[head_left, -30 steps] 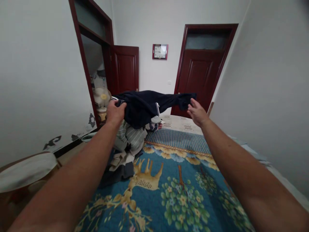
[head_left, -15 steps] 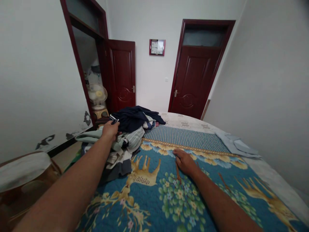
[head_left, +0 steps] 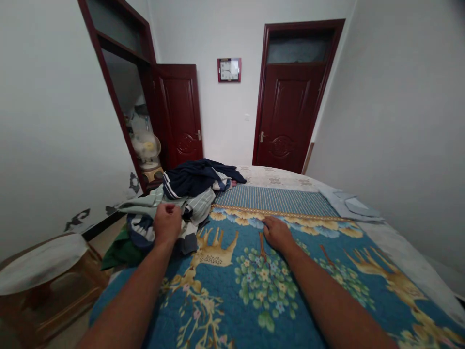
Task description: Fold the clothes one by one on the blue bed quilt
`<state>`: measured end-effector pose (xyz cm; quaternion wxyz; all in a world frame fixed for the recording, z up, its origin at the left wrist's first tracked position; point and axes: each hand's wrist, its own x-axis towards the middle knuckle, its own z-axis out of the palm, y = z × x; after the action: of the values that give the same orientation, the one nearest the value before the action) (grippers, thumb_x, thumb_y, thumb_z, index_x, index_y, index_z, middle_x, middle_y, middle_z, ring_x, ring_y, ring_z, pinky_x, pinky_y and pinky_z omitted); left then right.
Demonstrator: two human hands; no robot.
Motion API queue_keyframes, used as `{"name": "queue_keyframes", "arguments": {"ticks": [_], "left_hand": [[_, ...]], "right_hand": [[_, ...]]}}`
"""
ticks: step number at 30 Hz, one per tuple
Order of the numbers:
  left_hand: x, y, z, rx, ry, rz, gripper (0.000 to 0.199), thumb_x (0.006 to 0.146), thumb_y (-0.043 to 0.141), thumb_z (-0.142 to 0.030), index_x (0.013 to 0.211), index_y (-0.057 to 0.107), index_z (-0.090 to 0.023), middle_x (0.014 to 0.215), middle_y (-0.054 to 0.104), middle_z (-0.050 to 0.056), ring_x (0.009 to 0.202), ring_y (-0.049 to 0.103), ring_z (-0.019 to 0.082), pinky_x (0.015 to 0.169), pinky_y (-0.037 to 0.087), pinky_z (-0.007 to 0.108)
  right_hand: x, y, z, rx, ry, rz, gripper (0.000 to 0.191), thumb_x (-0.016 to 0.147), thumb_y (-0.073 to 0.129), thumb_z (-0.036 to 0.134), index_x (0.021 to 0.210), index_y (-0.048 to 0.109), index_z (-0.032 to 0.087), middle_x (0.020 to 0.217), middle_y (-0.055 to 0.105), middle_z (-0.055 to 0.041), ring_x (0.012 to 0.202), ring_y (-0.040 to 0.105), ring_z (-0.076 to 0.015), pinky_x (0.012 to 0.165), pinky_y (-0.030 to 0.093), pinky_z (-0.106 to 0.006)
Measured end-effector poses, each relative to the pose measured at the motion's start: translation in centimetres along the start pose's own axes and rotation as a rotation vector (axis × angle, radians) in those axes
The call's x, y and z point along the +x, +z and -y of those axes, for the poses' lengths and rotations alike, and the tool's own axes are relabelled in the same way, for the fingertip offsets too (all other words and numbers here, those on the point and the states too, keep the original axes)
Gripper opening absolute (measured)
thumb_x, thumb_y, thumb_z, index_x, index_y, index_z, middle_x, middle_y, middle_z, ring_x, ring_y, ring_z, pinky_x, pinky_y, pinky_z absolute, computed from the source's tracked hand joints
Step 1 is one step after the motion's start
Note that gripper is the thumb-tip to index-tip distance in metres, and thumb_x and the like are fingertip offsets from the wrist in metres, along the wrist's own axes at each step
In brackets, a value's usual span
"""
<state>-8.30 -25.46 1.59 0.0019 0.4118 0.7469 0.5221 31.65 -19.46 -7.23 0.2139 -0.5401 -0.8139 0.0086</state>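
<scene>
My left hand (head_left: 167,224) is in front of the clothes pile, fingers curled inward; whatever they might hold is hidden. Around it lie a pale green garment (head_left: 140,206), a navy-and-white piece (head_left: 140,228) and a dark green cloth (head_left: 121,249). Just beyond is a navy garment (head_left: 191,175) with white stripes along its edge, heaped on the pile. My right hand (head_left: 278,233) rests on the blue quilt (head_left: 225,274) printed with deer and flowers, fingers loosely extended near its yellow border, holding nothing visible.
Light grey-blue folded cloth (head_left: 354,206) lies at the right on the patterned white sheet (head_left: 276,175). A wooden stool (head_left: 47,261) with a pale top stands at the lower left. A fan (head_left: 146,146) sits by the open doorway, and a clock (head_left: 229,70) hangs on the far wall.
My left hand has let go of the navy garment's edge and come back toward me over the nearer clothes. My right hand stays on the quilt. The view has shifted slightly.
</scene>
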Motion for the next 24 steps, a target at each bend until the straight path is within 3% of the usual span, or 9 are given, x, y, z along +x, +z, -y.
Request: {"name": "queue_keyframes", "arguments": {"ticks": [2, 4, 6, 8, 11, 14, 16, 20, 24], "left_hand": [[-3.1, 1.8, -1.3, -0.001, 0.101, 0.150, 0.020, 0.090, 0.059, -0.041, 0.096, 0.063, -0.023, 0.093, 0.074, 0.006, 0.090, 0.071, 0.025, 0.083, 0.054, 0.035], [-6.2, 4.5, -2.9, -0.023, 0.172, 0.381, 0.023, 0.090, 0.058, -0.045, 0.093, 0.065, -0.023, 0.087, 0.074, 0.004, 0.084, 0.071, 0.025, 0.078, 0.053, 0.034], [-9.0, 7.3, -4.3, -0.053, 0.224, 0.599, 0.025, 0.090, 0.056, -0.046, 0.092, 0.066, -0.023, 0.082, 0.073, 0.003, 0.077, 0.070, 0.024, 0.072, 0.052, 0.033], [-11.4, 9.7, -5.3, -0.059, 0.281, 0.734, 0.026, 0.091, 0.053, -0.046, 0.092, 0.066, -0.024, 0.080, 0.073, 0.003, 0.075, 0.071, 0.024, 0.070, 0.051, 0.032], [-13.7, 11.6, -5.8, 0.011, 0.414, 0.788, 0.026, 0.093, 0.052, -0.045, 0.094, 0.067, -0.025, 0.086, 0.076, 0.004, 0.083, 0.072, 0.025, 0.076, 0.051, 0.034], [-14.4, 11.5, -5.6, 0.061, 0.546, 0.841, 0.026, 0.094, 0.051, -0.046, 0.095, 0.068, -0.026, 0.088, 0.077, 0.004, 0.086, 0.073, 0.026, 0.078, 0.050, 0.035], [-14.3, 11.1, -5.5, 0.046, 0.559, 0.879, 0.027, 0.094, 0.051, -0.048, 0.094, 0.068, -0.028, 0.085, 0.076, 0.002, 0.084, 0.072, 0.026, 0.078, 0.050, 0.034], [-13.9, 10.8, -5.6, 0.033, 0.503, 0.903, 0.027, 0.090, 0.053, -0.052, 0.091, 0.069, -0.030, 0.081, 0.076, 0.001, 0.081, 0.072, 0.026, 0.079, 0.051, 0.035], [-13.9, 11.2, -5.5, 0.061, 0.498, 0.920, 0.030, 0.091, 0.051, -0.053, 0.093, 0.069, -0.029, 0.082, 0.075, 0.002, 0.081, 0.071, 0.026, 0.079, 0.050, 0.036]], "right_hand": [[-0.3, -0.9, 0.1, -0.053, 0.076, 0.004, 0.032, 0.100, 0.054, 0.024, 0.121, 0.077, 0.019, 0.130, 0.074, -0.0147, 0.125, 0.064, -0.0270, 0.113, 0.043, -0.038], [-0.5, -1.6, -0.3, -0.094, 0.129, 0.015, 0.029, 0.101, 0.053, 0.028, 0.118, 0.076, 0.019, 0.128, 0.074, -0.0146, 0.123, 0.064, -0.0268, 0.110, 0.044, -0.037], [-0.6, -2.1, -1.5, -0.119, 0.165, 0.011, 0.031, 0.103, 0.051, 0.030, 0.117, 0.076, 0.018, 0.127, 0.073, -0.0154, 0.122, 0.064, -0.0266, 0.109, 0.044, -0.037], [-1.0, -2.7, -3.5, -0.136, 0.231, -0.014, 0.033, 0.103, 0.050, 0.031, 0.119, 0.075, 0.016, 0.127, 0.072, -0.0169, 0.123, 0.063, -0.0273, 0.110, 0.044, -0.038], [-2.4, -4.0, -7.8, -0.160, 0.399, -0.080, 0.036, 0.102, 0.053, 0.032, 0.124, 0.074, 0.014, 0.137, 0.068, -0.0203, 0.133, 0.057, -0.0309, 0.116, 0.041, -0.042], [-4.3, -5.6, -13.0, -0.216, 0.605, -0.195, 0.041, 0.099, 0.056, 0.031, 0.132, 0.073, 0.014, 0.161, 0.050, -0.0208, 0.151, 0.041, -0.0370, 0.124, 0.033, -0.051], [-5.4, -6.5, -16.4, -0.255, 0.709, -0.258, 0.043, 0.100, 0.054, 0.032, 0.135, 0.073, 0.017, 0.171, 0.039, -0.0170, 0.158, 0.031, -0.0407, 0.126, 0.030, -0.056], [-6.3, -7.8, -21.4, -0.273, 0.775, -0.238, 0.045, 0.102, 0.051, 0.039, 0.135, 0.076, 0.022, 0.176, 0.032, -0.0135, 0.159, 0.028, -0.0440, 0.124, 0.030, -0.064], [-5.6, -8.0, -24.4, -0.308, 0.784, -0.206, 0.049, 0.103, 0.048, 0.043, 0.139, 0.074, 0.022, 0.175, 0.033, -0.0149, 0.158, 0.029, -0.0470, 0.121, 0.032, -0.070]]}}
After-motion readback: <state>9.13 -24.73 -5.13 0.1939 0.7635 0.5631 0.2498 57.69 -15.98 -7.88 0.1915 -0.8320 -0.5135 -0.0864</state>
